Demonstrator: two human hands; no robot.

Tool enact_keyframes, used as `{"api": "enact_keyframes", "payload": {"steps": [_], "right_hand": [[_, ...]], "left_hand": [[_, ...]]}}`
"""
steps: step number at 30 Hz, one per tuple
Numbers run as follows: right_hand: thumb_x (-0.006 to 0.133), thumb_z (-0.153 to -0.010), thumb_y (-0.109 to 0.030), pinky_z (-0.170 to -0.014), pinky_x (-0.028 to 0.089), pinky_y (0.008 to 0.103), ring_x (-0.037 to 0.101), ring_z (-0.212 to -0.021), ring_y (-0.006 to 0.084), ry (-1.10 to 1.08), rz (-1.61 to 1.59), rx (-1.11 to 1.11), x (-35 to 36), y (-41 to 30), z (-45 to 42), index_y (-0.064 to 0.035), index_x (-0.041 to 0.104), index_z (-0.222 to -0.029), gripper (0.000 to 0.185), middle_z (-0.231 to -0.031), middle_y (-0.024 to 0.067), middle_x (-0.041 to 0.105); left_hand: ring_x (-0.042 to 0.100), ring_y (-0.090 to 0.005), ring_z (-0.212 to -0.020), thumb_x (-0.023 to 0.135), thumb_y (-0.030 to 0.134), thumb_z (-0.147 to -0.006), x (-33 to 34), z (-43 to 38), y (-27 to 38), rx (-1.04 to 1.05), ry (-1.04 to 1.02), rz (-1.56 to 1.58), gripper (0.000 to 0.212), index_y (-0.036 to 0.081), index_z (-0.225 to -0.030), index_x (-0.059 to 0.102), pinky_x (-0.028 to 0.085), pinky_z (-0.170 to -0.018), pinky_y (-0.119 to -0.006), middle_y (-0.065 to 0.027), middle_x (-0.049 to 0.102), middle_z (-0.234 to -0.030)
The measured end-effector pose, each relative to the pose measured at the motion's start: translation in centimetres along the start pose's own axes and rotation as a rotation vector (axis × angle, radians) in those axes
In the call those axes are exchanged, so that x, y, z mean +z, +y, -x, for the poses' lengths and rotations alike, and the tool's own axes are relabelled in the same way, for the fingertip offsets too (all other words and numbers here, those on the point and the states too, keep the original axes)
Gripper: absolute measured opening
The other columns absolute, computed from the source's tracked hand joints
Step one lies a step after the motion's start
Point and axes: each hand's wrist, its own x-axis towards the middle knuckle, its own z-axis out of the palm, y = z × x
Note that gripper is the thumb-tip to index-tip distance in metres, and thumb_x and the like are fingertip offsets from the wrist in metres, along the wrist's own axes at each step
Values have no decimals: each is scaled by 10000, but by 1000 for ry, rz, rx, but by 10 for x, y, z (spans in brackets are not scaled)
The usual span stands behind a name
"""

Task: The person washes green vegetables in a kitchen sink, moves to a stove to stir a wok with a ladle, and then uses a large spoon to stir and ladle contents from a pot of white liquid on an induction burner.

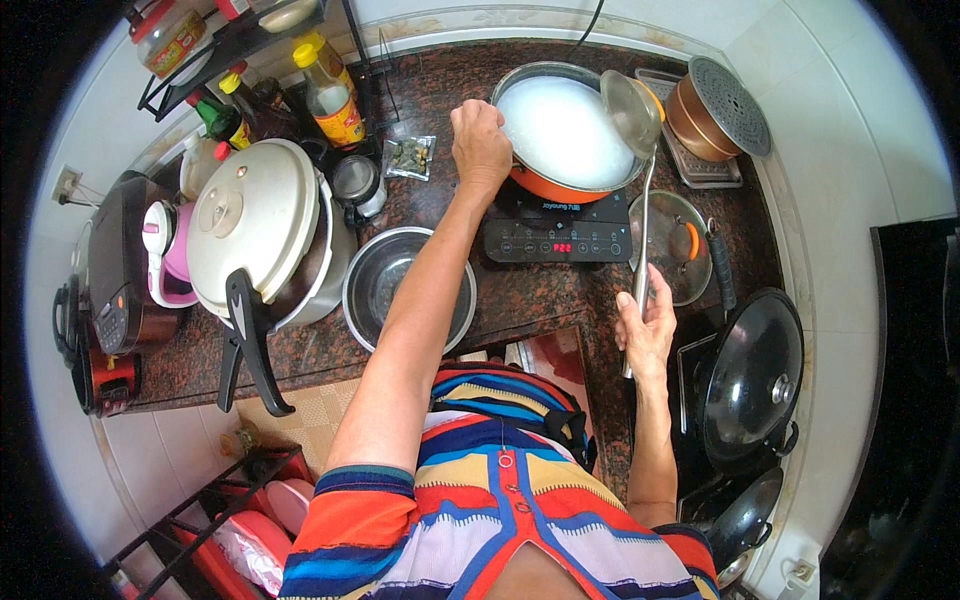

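Observation:
An orange pot [566,187] filled with white liquid [562,127] stands on a black Joyoung induction cooker [559,232] with a lit red display. My left hand [482,142] is closed at the pot's left rim; its fingers hide what they grip there. In my right hand [649,322] is the long handle of a metal ladle [630,116]. The ladle's head lies over the pot's right rim, in front of its orange right handle [651,101]. Below it, a glass lid [664,259] with an orange knob lies on the counter.
A steel basin [364,300] is under my left forearm. Left of it stands a large pressure cooker [251,225], its black handle jutting past the counter edge. A copper-coloured pot [694,124] is at the back right. A lidded black wok [750,382] sits on the right.

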Motion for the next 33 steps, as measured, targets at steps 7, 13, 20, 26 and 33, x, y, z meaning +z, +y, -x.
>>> {"api": "enact_keyframes", "payload": {"steps": [7, 13, 20, 26, 33], "right_hand": [[618, -848, -85, -358, 308, 183, 405, -437, 33, -9, -36, -7, 0, -2, 0, -37, 340, -1330, 559, -689, -16, 499], [620, -844, -78, -363, 307, 182, 405, -444, 33, -37, -13, 9, 1, 1, -1, -46, 346, -1330, 559, -687, -18, 503], [627, -840, -80, -371, 316, 183, 410, -456, 35, -45, 1, 34, 4, 0, 1, -45, 349, -1331, 566, -699, -13, 514], [619, -845, -77, -369, 314, 182, 403, -452, 34, -38, 4, 17, 5, -2, 4, -44, 351, -1329, 553, -688, -16, 498], [601, -857, -79, -365, 321, 184, 403, -437, 35, -38, 0, -15, 2, -5, 4, -36, 349, -1325, 533, -658, -21, 483]], "left_hand": [[471, -316, -931, 496, 19, -746, -1, 0, 0, -2, -4, 0, 56, 43, -750, 546, 433, -792, -401, -101, 506, -889], [472, -314, -930, 493, 17, -744, 0, 0, -1, 5, 0, -4, 62, 43, -748, 549, 433, -793, -398, -101, 507, -890], [473, -318, -923, 497, 16, -738, 0, 0, 0, 10, 10, -3, 60, 44, -747, 549, 432, -789, -398, -101, 509, -891], [476, -312, -905, 485, 24, -757, 2, 1, -4, 27, 37, 16, 72, 57, -759, 549, 422, -765, -403, -100, 516, -880], [471, -324, -938, 500, 9, -731, -1, 0, -1, 2, -1, 11, 57, 40, -745, 546, 435, -797, -406, -105, 508, -896]]}}
